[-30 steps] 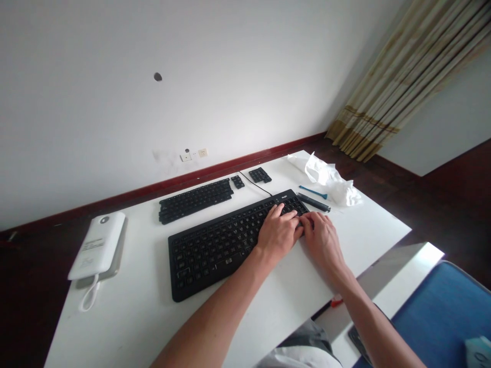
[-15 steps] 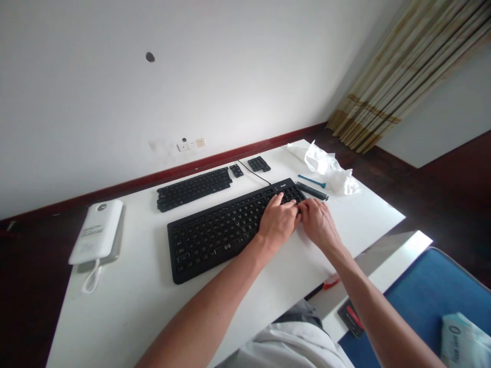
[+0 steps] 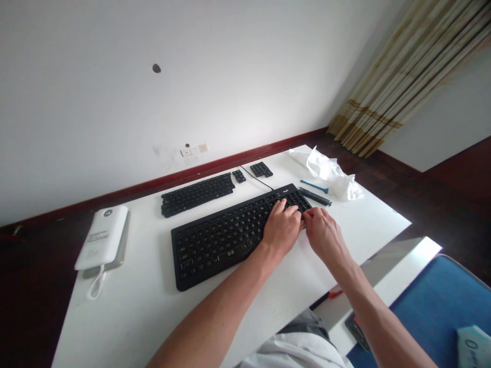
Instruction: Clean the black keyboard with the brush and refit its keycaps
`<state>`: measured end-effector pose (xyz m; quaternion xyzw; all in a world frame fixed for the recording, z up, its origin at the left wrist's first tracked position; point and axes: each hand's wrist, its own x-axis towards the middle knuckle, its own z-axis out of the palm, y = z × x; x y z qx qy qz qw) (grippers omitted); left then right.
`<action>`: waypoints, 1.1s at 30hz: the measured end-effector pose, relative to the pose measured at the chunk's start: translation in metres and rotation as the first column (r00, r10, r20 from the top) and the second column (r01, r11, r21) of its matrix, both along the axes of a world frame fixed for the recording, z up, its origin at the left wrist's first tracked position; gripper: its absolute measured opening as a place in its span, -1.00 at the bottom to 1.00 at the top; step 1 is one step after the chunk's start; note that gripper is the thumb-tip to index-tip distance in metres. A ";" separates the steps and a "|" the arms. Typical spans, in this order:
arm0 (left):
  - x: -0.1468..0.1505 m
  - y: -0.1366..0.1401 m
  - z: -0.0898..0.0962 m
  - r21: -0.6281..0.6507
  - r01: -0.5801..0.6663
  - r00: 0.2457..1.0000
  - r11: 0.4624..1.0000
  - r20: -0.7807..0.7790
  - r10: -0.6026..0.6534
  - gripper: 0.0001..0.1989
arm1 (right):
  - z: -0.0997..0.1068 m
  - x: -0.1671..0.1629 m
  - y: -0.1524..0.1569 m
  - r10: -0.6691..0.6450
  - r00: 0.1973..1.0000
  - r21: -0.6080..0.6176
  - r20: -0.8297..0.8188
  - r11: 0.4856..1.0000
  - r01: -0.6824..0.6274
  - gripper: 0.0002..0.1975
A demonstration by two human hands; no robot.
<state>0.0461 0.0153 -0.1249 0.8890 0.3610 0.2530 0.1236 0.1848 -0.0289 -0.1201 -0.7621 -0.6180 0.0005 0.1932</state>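
Both grips press the keyboard (image 3: 226, 237) at its right end.

Keyboard (image 3: 230, 235) lies on the desk (image 3: 153, 317) before me. My hands, left (image 3: 282, 230) and right (image 3: 326, 237), rest at its right end. Behind it: loose key sets (image 3: 197, 193). Far left: power bank (image 3: 103, 237). Right, behind my hands: two tools (image 3: 314, 197), then crumpled tissue (image 3: 330, 174).
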 end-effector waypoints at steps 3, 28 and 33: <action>0.000 0.001 -0.001 0.013 0.004 1.000 1.000 0.012 -0.004 -0.67 | -0.001 0.002 -0.001 -0.014 0.998 -0.002 -0.065 1.000 0.013 -0.79; -0.001 0.001 0.005 -0.032 -0.053 0.995 0.998 0.079 0.055 -0.77 | -0.003 0.016 -0.013 -0.063 0.888 0.020 -0.456 0.997 0.081 -0.69; -0.001 0.003 0.006 -0.067 -0.075 0.992 0.995 0.092 0.081 -0.80 | 0.002 0.027 -0.005 -0.041 0.902 -0.023 -0.430 0.999 0.034 -0.71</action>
